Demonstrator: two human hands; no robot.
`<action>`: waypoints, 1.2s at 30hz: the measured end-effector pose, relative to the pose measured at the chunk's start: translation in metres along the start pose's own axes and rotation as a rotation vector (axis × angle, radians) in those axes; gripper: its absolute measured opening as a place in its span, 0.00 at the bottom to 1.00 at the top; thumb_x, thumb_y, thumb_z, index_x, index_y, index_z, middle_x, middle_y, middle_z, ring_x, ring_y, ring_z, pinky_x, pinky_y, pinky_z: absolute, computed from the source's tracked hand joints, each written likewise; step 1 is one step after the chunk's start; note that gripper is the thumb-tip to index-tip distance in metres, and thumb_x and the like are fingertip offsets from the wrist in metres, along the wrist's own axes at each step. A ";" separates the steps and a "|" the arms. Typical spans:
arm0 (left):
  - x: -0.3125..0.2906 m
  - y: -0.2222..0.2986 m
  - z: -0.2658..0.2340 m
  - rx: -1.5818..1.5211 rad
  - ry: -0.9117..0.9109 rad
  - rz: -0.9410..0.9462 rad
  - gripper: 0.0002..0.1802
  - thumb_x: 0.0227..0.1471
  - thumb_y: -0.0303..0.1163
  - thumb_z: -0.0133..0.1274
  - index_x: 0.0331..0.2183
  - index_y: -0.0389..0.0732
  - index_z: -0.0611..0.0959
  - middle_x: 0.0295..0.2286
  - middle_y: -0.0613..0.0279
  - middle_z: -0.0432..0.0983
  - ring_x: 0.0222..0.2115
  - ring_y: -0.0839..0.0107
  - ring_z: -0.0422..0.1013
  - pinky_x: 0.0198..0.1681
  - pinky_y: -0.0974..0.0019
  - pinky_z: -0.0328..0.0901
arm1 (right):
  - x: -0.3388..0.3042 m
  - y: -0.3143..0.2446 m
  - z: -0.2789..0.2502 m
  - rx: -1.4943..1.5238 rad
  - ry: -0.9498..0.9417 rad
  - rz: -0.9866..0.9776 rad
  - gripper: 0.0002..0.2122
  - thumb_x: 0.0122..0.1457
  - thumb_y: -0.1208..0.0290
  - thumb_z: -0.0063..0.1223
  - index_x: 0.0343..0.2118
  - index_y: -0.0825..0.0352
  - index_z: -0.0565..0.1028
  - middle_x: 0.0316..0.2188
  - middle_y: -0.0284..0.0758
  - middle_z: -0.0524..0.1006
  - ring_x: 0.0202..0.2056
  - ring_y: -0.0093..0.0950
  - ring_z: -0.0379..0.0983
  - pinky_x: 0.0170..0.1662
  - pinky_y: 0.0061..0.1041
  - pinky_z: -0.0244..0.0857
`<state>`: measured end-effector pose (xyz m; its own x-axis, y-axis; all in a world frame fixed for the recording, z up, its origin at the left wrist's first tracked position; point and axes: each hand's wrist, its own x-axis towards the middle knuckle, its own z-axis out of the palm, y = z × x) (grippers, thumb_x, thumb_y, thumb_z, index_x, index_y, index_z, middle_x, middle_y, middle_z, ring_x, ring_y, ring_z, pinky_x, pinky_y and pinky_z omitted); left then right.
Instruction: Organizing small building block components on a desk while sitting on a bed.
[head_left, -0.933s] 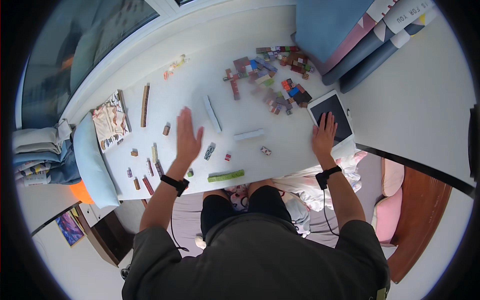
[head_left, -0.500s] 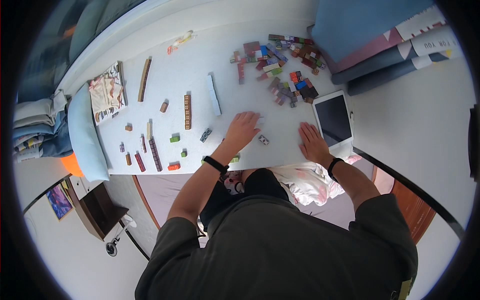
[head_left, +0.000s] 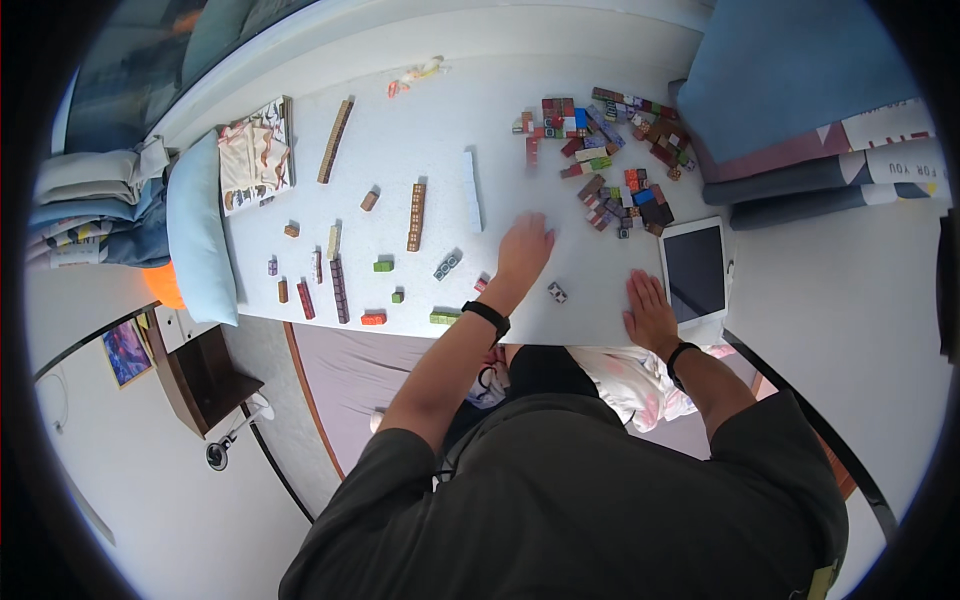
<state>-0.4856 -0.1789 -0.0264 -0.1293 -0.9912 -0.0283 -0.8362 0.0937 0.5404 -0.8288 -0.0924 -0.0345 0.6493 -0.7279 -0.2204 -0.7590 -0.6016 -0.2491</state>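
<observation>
1. Right hand [head_left: 650, 312] lies flat on the white table [head_left: 590, 322], fingers spread, holding nothing, just beside a tablet [head_left: 695, 270].
2. A small patterned cube [head_left: 557, 292] sits between the hands.
3. Left hand [head_left: 524, 248] rests palm down, open; whether anything lies beneath it cannot be told.
4. Beyond: a white bar [head_left: 472, 190], a brown block row [head_left: 415, 216], and a heap of coloured blocks [head_left: 610, 150].
</observation>
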 end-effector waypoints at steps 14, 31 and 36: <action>0.039 -0.070 -0.058 0.265 0.372 -0.055 0.46 0.59 0.38 0.59 0.68 0.24 0.57 0.69 0.32 0.51 0.71 0.39 0.49 0.73 0.42 0.46 | 0.002 -0.006 0.000 0.037 0.049 0.069 0.34 0.62 0.63 0.51 0.68 0.77 0.60 0.73 0.52 0.55 0.75 0.46 0.47 0.77 0.48 0.39; 0.070 -0.098 -0.023 0.391 0.398 -0.096 0.40 0.63 0.34 0.54 0.68 0.26 0.58 0.69 0.31 0.51 0.69 0.40 0.53 0.72 0.47 0.51 | 0.000 -0.027 0.010 0.051 0.195 0.137 0.33 0.60 0.64 0.49 0.66 0.77 0.62 0.72 0.51 0.57 0.74 0.47 0.49 0.77 0.49 0.38; 0.126 -0.052 -0.063 -0.012 0.337 0.226 0.34 0.57 0.31 0.60 0.62 0.32 0.71 0.60 0.39 0.69 0.62 0.45 0.64 0.67 0.50 0.59 | -0.002 -0.028 0.007 0.064 0.238 0.118 0.33 0.60 0.64 0.49 0.67 0.76 0.61 0.71 0.51 0.58 0.74 0.47 0.49 0.77 0.49 0.39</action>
<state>-0.4248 -0.3147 -0.0055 -0.1251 -0.9211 0.3687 -0.8004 0.3133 0.5112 -0.8087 -0.0724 -0.0336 0.5207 -0.8533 -0.0256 -0.8194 -0.4912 -0.2955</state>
